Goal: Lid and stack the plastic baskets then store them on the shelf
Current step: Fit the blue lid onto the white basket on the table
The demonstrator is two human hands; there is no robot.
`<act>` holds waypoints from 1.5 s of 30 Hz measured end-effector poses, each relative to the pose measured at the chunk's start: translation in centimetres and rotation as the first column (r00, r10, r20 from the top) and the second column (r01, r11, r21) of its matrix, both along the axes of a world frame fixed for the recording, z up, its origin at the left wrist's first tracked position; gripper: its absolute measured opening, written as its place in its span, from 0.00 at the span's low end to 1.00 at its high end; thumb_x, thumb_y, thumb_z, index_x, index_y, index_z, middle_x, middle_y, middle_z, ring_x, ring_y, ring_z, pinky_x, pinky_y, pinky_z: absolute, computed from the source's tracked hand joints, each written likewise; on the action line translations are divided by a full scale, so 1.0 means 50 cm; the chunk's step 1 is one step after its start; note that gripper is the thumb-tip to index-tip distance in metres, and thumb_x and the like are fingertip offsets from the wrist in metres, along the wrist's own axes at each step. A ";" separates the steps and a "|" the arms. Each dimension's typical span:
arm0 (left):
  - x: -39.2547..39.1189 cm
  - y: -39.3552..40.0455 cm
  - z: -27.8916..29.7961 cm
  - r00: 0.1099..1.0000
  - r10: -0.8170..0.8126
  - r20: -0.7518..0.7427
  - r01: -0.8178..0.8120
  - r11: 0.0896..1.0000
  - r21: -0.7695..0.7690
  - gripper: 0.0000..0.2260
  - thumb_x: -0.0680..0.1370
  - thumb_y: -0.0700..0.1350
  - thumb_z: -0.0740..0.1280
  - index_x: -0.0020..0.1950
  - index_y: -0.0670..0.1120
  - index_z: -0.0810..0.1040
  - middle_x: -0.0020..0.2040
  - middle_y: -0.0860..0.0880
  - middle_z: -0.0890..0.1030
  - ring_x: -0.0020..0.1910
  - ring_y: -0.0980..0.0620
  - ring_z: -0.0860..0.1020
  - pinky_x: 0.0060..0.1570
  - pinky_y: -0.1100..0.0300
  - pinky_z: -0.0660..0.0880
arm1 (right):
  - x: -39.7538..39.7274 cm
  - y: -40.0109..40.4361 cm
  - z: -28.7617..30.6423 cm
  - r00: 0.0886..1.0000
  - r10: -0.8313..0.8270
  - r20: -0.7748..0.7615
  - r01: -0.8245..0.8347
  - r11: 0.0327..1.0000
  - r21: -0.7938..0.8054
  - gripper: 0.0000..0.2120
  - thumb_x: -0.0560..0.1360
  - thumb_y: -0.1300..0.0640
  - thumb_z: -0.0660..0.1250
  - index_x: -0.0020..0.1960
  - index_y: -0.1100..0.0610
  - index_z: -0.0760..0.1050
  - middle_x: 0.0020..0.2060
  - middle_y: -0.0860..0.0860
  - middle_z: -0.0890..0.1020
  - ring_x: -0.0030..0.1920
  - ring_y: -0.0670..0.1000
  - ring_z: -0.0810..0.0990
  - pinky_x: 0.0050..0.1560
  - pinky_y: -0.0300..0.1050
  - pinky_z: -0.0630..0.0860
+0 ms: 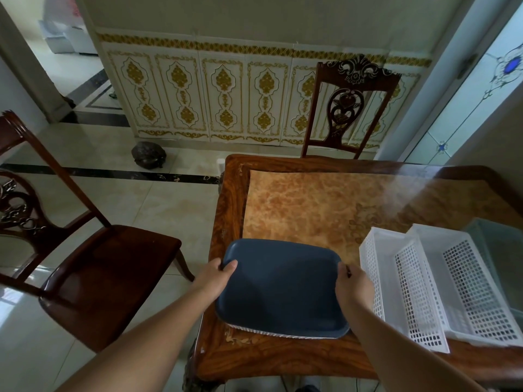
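Farthest left, a dark wooden chair [93,267] stands on the tiled floor [147,205], its seat turned toward the wooden table [283,360]. Next comes the left hand [215,274], which grips the left edge of a blue lid [283,287]: the thumb lies on top of the lid's rim and the other fingers curl underneath, out of sight. That lid sits on a white basket [271,333], of which only a ribbed strip shows along the near edge, at the table's near left corner. On the lid's right edge the right hand [353,287] presses with its fingers bent down over the rim, so both hands clasp the lid from opposite sides. Just beside the right hand, two open white mesh baskets [441,290] lie side by side on the table, tilted and touching each other, with no lids on. At the far right, a pale green basket [498,250] shows partly behind them, cut off by the frame. Behind the table, a second carved chair [348,108] stands against the patterned wall [226,94].
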State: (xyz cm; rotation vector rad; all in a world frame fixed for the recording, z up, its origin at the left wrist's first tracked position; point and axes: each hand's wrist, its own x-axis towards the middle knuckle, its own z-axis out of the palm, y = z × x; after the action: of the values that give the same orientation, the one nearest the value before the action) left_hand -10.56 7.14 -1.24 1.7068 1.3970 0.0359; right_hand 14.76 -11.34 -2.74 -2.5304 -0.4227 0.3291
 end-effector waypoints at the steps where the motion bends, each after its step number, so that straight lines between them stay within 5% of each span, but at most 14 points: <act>1: 0.002 -0.002 0.000 1.000 -0.006 -0.028 0.007 1.000 0.017 0.20 0.80 0.61 0.59 0.57 0.45 0.74 0.53 0.46 0.80 0.51 0.46 0.79 0.51 0.49 0.77 | 0.003 -0.002 -0.002 0.999 -0.045 0.002 0.045 0.999 0.018 0.17 0.83 0.53 0.57 0.38 0.52 0.74 0.31 0.49 0.76 0.32 0.49 0.74 0.31 0.44 0.67; 5: 0.005 0.003 -0.005 0.999 0.006 -0.050 -0.005 1.000 0.011 0.21 0.80 0.62 0.59 0.58 0.45 0.74 0.54 0.45 0.80 0.52 0.45 0.79 0.53 0.47 0.77 | 0.001 -0.011 0.000 0.998 -0.056 0.037 0.054 0.997 0.059 0.18 0.83 0.57 0.57 0.35 0.52 0.72 0.29 0.51 0.75 0.30 0.50 0.73 0.31 0.45 0.70; 8: 0.010 0.001 -0.010 0.998 0.050 -0.033 -0.049 0.998 0.051 0.22 0.79 0.61 0.61 0.62 0.44 0.73 0.57 0.43 0.80 0.53 0.44 0.80 0.52 0.47 0.78 | -0.015 -0.003 0.009 1.000 0.015 0.009 -0.016 1.000 0.015 0.21 0.84 0.43 0.52 0.45 0.54 0.76 0.34 0.49 0.77 0.33 0.48 0.75 0.31 0.44 0.68; 11: 0.024 -0.012 -0.007 0.990 0.117 0.073 -0.130 0.971 0.201 0.27 0.79 0.55 0.66 0.74 0.48 0.63 0.70 0.43 0.70 0.63 0.42 0.76 0.52 0.51 0.74 | -0.025 0.011 0.018 0.995 0.046 -0.092 -0.052 0.997 -0.059 0.22 0.83 0.41 0.51 0.59 0.55 0.75 0.40 0.49 0.78 0.37 0.51 0.75 0.34 0.44 0.68; 15: 0.037 -0.017 -0.012 0.953 -0.234 -0.193 0.300 0.809 0.506 0.26 0.82 0.55 0.57 0.79 0.57 0.53 0.80 0.49 0.51 0.78 0.43 0.54 0.66 0.42 0.67 | -0.024 0.023 0.035 0.981 0.013 -0.194 -0.029 0.997 -0.078 0.23 0.84 0.43 0.51 0.68 0.57 0.72 0.54 0.56 0.80 0.45 0.54 0.74 0.46 0.49 0.70; 20: 0.057 -0.017 -0.028 0.790 -0.450 -0.416 0.612 0.627 0.483 0.24 0.83 0.57 0.45 0.80 0.58 0.46 0.82 0.54 0.43 0.79 0.44 0.38 0.73 0.37 0.51 | -0.046 0.042 0.051 0.996 0.079 -0.037 -0.086 0.967 -0.241 0.23 0.84 0.46 0.52 0.75 0.57 0.62 0.70 0.61 0.72 0.66 0.63 0.73 0.57 0.58 0.74; 23: 0.068 -0.013 -0.030 0.762 -0.453 -0.463 0.646 0.591 0.484 0.25 0.82 0.60 0.41 0.79 0.61 0.43 0.82 0.54 0.42 0.79 0.42 0.40 0.72 0.34 0.48 | -0.070 0.043 0.040 0.906 0.405 0.123 -0.341 0.871 -0.354 0.31 0.84 0.42 0.50 0.82 0.54 0.48 0.81 0.58 0.53 0.80 0.61 0.53 0.77 0.58 0.58; 26: 0.074 -0.014 -0.028 0.760 -0.450 -0.469 0.648 0.577 0.497 0.25 0.81 0.60 0.41 0.79 0.61 0.44 0.82 0.53 0.46 0.79 0.39 0.46 0.69 0.35 0.60 | -0.083 0.045 0.019 0.814 0.565 0.136 -0.469 0.776 -0.421 0.33 0.82 0.37 0.40 0.83 0.49 0.44 0.83 0.51 0.45 0.81 0.59 0.41 0.79 0.61 0.47; 30: 0.081 -0.023 -0.021 0.757 -0.435 -0.487 0.652 0.558 0.514 0.26 0.81 0.60 0.42 0.79 0.58 0.47 0.81 0.49 0.53 0.77 0.36 0.53 0.57 0.39 0.73 | -0.086 0.042 0.005 0.802 0.567 0.187 -0.442 0.775 -0.452 0.34 0.80 0.36 0.36 0.83 0.49 0.46 0.83 0.50 0.47 0.81 0.60 0.42 0.78 0.63 0.52; 37: 0.087 -0.016 -0.021 0.744 -0.438 -0.504 0.666 0.546 0.508 0.26 0.80 0.60 0.41 0.79 0.58 0.46 0.80 0.48 0.54 0.77 0.36 0.53 0.57 0.39 0.73 | -0.084 0.047 0.000 0.802 0.576 0.160 -0.444 0.753 -0.485 0.34 0.81 0.37 0.36 0.83 0.49 0.47 0.83 0.51 0.48 0.81 0.61 0.43 0.77 0.64 0.55; 45: 0.092 -0.013 -0.018 0.767 -0.437 -0.470 0.641 0.550 0.535 0.26 0.82 0.60 0.45 0.79 0.54 0.53 0.80 0.47 0.55 0.78 0.37 0.51 0.60 0.39 0.72 | -0.063 0.047 0.016 0.787 0.603 0.129 -0.468 0.720 -0.512 0.33 0.81 0.36 0.37 0.82 0.48 0.40 0.83 0.52 0.44 0.81 0.60 0.40 0.79 0.64 0.47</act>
State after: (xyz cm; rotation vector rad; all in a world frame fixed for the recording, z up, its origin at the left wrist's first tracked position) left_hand -5.94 6.49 -2.12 2.8298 1.0112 -0.0687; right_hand 11.62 -8.97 -1.93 -2.8694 -1.3747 0.2966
